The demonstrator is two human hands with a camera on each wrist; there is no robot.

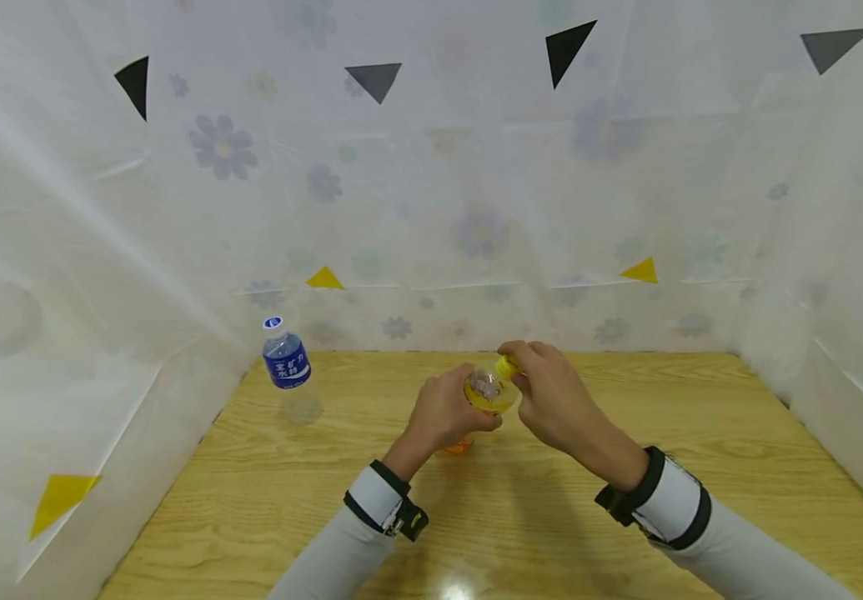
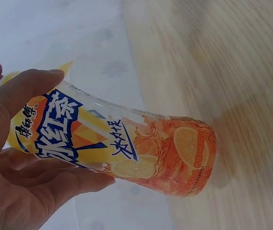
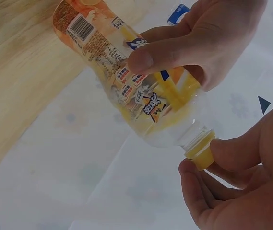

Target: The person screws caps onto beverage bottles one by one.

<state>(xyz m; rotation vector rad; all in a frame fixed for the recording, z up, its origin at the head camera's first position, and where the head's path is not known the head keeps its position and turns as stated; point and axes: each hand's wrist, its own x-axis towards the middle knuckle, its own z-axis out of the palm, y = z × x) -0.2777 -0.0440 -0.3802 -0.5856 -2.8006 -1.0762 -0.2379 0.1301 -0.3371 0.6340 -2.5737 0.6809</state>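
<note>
My left hand point(image 1: 442, 408) grips an iced tea bottle point(image 2: 160, 153) round its upper body, thumb on one side and fingers on the other. The bottle has an orange and yellow label with lemon slices and looks clear inside at the shoulder. It is tilted, its neck toward my right hand point(image 1: 554, 400). Thumb and fingers of that hand pinch the yellow cap point(image 3: 201, 152) at the bottle's neck. Whether the cap is loose on the thread I cannot tell. Over the wooden table point(image 1: 251, 517), the bottle's base shows just below the left hand in the head view.
A clear bottle with a blue label and white cap point(image 1: 288, 367) stands upright at the table's back left. White sheeting point(image 1: 431, 183) with flower prints and black, grey and yellow triangles encloses the back and sides. Both wrists wear black-strapped devices.
</note>
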